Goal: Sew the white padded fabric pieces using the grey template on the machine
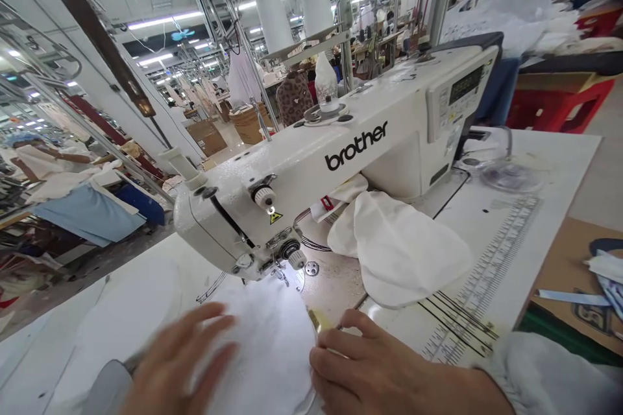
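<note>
A white Brother sewing machine (341, 149) stands across the table. Under its needle (281, 272) lies a piece of white fabric (272, 337), brightly lit. My left hand (180, 363) rests flat on the left part of that fabric, fingers stretched out and a little blurred. My right hand (370, 363) lies at the fabric's right edge with fingers curled, pinching a small yellowish tool (318, 320) that I cannot name. A second heap of white cloth (403, 246) sits on the table just right of the needle, under the machine arm.
A printed ruler scale (491, 266) runs along the white table (535, 207). Brown cardboard with strips (579, 285) lies at far right. Thread cones (275, 19) stand behind the machine. Another person in a blue cap (34, 162) works at far left.
</note>
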{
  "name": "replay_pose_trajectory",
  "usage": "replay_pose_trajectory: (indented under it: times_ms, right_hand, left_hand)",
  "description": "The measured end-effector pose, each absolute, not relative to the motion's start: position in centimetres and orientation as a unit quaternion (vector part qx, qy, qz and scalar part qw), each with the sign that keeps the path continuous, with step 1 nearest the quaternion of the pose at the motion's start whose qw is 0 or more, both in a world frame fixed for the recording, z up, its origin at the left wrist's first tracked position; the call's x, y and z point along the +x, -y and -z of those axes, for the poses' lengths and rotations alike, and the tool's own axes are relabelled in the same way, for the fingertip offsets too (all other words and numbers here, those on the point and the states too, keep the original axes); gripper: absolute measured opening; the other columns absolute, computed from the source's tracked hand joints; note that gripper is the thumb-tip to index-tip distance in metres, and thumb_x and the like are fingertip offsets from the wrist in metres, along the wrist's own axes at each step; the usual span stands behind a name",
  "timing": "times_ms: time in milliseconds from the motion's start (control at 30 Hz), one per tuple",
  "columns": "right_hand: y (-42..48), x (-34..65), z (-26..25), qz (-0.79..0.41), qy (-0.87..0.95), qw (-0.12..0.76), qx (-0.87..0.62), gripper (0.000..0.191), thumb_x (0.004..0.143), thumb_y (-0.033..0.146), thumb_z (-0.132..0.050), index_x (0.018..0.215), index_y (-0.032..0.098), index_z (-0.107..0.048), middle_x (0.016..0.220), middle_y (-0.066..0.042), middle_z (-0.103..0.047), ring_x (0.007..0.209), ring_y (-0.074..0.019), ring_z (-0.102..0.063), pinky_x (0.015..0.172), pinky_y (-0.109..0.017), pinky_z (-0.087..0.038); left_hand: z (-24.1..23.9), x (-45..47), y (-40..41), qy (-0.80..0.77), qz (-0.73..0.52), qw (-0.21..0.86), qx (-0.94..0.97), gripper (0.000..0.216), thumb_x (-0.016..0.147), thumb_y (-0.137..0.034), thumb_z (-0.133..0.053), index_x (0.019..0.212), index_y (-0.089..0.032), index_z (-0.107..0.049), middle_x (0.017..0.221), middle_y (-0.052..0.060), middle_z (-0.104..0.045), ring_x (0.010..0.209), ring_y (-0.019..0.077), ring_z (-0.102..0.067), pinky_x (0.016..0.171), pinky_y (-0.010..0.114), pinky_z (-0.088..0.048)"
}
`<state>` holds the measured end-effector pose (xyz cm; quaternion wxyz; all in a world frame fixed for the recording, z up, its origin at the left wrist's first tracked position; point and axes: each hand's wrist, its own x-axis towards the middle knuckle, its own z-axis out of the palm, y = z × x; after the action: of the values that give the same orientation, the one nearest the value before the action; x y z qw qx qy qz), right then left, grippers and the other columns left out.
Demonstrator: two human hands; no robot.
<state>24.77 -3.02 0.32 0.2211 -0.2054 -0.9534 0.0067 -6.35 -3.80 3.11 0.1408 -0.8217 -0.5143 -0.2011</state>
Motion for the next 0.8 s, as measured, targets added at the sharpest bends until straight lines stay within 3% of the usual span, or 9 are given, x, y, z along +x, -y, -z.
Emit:
replay_pose_trajectory:
  times_ms: [67,167,433,633,800]
  right_hand:
    - [3.0,24.7,-0.3,-0.006,0.954,0.218,-0.207,0.024,0.098,0.010,-0.047,0.078,0.020,-0.058,0.085,0.001,-0.063,0.083,-0.0147,-0.056,0.088,-0.032,-0.041]
    - [2.9,24.6,-0.3,0.017,0.949,0.222,-0.223,0.023,0.098,0.010,-0.046,0.081,0.019,-0.059,0.083,0.002,-0.063,0.082,-0.0139,-0.057,0.089,-0.032,-0.040]
    - [2.1,24.2,-0.4,0.003,0.950,0.218,-0.226,0.025,0.098,0.008,-0.043,0.081,0.018,-0.058,0.082,0.001,-0.062,0.080,-0.0145,-0.055,0.091,-0.033,-0.038]
    - [-0.4,24.2,-0.1,-0.024,0.966,0.200,-0.164,0.023,0.103,0.020,-0.042,0.084,0.016,-0.055,0.085,0.000,-0.061,0.078,-0.0153,-0.050,0.080,-0.034,-0.035]
    - [-2.5,23.6,0.5,-0.054,0.969,0.184,-0.155,0.021,0.103,0.026,-0.045,0.089,0.016,-0.057,0.090,-0.001,-0.063,0.087,-0.0158,-0.053,0.087,-0.035,-0.031]
  left_hand:
    - [-0.9,-2.1,3.4,0.408,0.180,0.117,-0.888,0.025,0.092,-0.037,-0.055,0.112,-0.026,-0.065,0.117,0.004,-0.071,0.104,0.0161,-0.069,0.086,0.021,-0.056]
    - [0.9,1.2,3.0,0.357,0.191,0.128,-0.905,0.024,0.090,-0.029,-0.057,0.113,-0.023,-0.063,0.116,0.004,-0.073,0.108,0.0163,-0.068,0.091,0.022,-0.055]
    - [1.3,0.4,3.0,0.382,0.192,0.141,-0.893,0.028,0.087,-0.026,-0.060,0.114,-0.024,-0.062,0.121,0.004,-0.071,0.112,0.0176,-0.065,0.091,0.025,-0.054]
    - [1.6,0.5,2.3,0.431,0.177,0.109,-0.878,0.031,0.089,-0.024,-0.058,0.119,-0.026,-0.060,0.128,0.003,-0.066,0.120,0.0171,-0.060,0.095,0.026,-0.051]
    - [2.0,0.0,1.4,0.478,0.184,0.104,-0.853,0.027,0.091,-0.025,-0.053,0.118,-0.026,-0.061,0.129,0.004,-0.066,0.119,0.0199,-0.061,0.093,0.030,-0.051]
